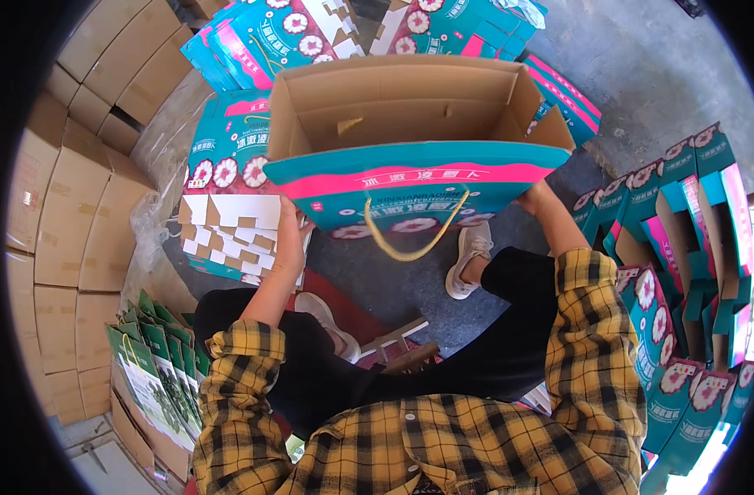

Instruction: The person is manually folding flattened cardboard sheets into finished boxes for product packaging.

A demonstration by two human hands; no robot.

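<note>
Between my hands is a large teal and pink cardboard gift box, its open top facing me and its brown inside showing. A yellow rope handle hangs in a loop from the near panel. My left hand grips the box low on its left side, most of its fingers hidden behind the panel. On the opposite side my right hand is closed on the lower right corner, its fingertips out of sight under the box.
Flattened teal boxes lie stacked at left and beyond. Several teal boxes stand in rows at right. Brown cartons form a wall at far left. Green-and-white bags stand near my left side, and a small wooden piece lies between my feet.
</note>
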